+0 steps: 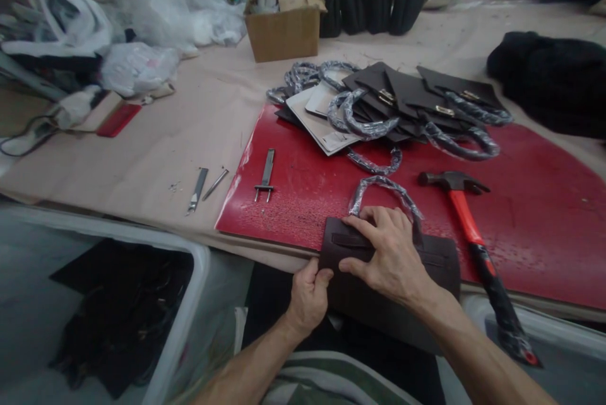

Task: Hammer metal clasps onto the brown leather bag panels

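Note:
A dark brown leather bag piece (440,263) lies at the near edge of the red board (530,228), hanging partly over the table edge. My left hand (307,298) pinches its left edge, fingers closed. My right hand (391,253) lies flat on top of it, fingers spread, pressing it down. A plastic-wrapped handle (386,187) arches up from the piece just beyond my right fingers.
A red-handled hammer (466,216) lies right of the piece. A two-pronged metal punch (266,176) and two small tools (199,189) lie to the left. Stacked bag pieces with wrapped handles (402,105), a cardboard box (284,29) and a white bin (189,266) surround.

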`<state>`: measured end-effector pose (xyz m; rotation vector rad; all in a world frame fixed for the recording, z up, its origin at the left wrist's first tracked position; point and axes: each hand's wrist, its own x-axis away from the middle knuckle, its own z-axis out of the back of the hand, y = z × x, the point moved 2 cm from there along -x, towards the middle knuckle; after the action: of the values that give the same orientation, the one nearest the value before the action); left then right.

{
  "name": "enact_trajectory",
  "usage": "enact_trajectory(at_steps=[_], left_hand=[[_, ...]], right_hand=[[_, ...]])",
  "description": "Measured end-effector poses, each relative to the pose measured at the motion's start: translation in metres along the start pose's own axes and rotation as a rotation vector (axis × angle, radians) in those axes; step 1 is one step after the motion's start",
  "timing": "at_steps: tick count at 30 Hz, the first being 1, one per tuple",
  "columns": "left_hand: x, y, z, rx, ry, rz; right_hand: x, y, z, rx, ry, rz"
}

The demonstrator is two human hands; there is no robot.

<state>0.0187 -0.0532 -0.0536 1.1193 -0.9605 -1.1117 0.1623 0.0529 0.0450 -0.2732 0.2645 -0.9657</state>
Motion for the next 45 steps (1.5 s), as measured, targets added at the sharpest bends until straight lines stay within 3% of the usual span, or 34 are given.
enact_trajectory(at_steps=[8,17,22,29,34,37,39,42,45], left_hand=[[-0.007,-0.014,0.000,-0.057,0.007,-0.044],[-0.004,-0.008,0.001,-0.056,-0.017,0.032],[-0.003,-0.005,0.001,-0.045,0.008,0.036],[-0.003,-0.005,0.001,-0.009,-0.018,0.040],[-0.002,0.010,0.006,-0.039,-0.053,0.039],[-0.002,0.026,0.027,-0.236,-0.094,0.090],[-0.006,0.041,0.053,-0.331,-0.061,0.116],[-0.029,0.065,0.113,-0.406,0.086,0.068],[-0.073,0.076,0.184,-0.710,0.299,0.097]], right_hand=[[0.001,-0.004,-0.001,-0.003,0.040,-0.020],[-0.002,-0.019,0.007,0.276,-0.007,-0.037],[0.005,-0.030,0.002,0.309,-0.008,-0.074],[0.010,-0.018,-0.010,0.164,0.055,-0.044],[0.012,-0.003,-0.021,0.192,0.179,0.058],[0.008,0.008,-0.031,0.174,0.265,0.100],[0.006,0.014,-0.037,0.152,0.291,0.104],[0.005,0.021,-0.043,0.139,0.303,0.087],[0.006,0.024,-0.046,0.150,0.306,0.083]])
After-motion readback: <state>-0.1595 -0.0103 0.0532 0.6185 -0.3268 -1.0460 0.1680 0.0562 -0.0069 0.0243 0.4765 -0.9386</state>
